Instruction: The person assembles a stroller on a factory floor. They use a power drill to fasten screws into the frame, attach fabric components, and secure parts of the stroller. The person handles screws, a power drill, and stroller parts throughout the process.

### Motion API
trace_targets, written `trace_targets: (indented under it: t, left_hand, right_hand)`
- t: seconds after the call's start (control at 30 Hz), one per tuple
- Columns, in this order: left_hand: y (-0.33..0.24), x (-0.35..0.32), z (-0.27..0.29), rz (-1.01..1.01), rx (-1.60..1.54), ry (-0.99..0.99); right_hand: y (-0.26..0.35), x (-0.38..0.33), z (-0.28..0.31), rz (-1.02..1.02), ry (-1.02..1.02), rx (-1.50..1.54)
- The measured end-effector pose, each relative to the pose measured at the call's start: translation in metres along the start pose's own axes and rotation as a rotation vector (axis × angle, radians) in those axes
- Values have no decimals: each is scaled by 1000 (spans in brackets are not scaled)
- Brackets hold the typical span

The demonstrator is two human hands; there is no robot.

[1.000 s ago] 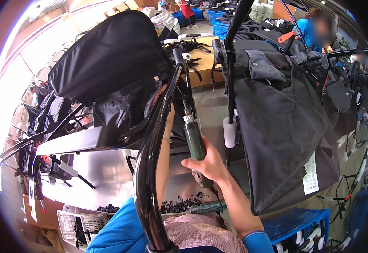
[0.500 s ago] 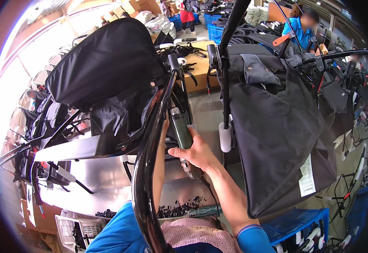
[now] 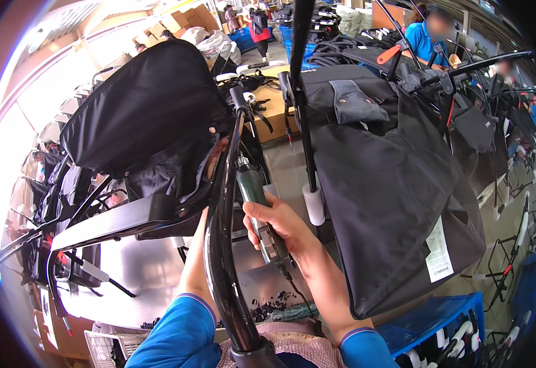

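Got my right hand (image 3: 285,222) wrapped around the green power screwdriver (image 3: 251,187), black tube (image 3: 217,245) just left of it, so I'd aim straight; can't tell what my mostly hidden left hand's doing.

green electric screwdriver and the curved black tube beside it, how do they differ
The green electric screwdriver is mainly dark green, the curved black tube glossy black. The screwdriver is short and straight, the tube long and bent. The right hand grips the screwdriver, not the tube. Both are slender.
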State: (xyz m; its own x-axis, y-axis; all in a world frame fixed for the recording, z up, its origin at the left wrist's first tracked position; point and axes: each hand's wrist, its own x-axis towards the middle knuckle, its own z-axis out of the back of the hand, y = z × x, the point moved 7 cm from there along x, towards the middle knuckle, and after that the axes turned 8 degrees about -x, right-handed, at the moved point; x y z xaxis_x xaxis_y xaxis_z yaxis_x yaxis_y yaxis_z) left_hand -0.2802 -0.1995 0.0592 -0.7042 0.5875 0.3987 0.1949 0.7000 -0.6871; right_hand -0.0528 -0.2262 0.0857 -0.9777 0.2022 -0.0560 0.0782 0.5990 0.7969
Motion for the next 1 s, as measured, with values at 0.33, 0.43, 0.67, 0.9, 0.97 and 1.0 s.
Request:
trace_targets:
  t: [0.33,0.43,0.67,0.9,0.97,1.0]
  left_hand:
    - [-11,-12,-14,68,37,-94]
    - [-14,-13,-12,82,64,-124]
    - [-22,-19,-17,142,112,-192]
    - [-72,-38,24,26,69,-181]
    - [-78,-45,29,28,52,-211]
    - [-77,-49,27,34,46,-215]
  right_hand:
    - [-3,6,-11,4,-1,50]
    - [-2,13,-12,38,-16,-17]
    - [-11,18,-14,-20,-96,-75]
    - [-38,14,-41,9,57,-182]
    - [-44,16,-46,4,43,-188]
    - [-49,16,-50,-8,39,-141]
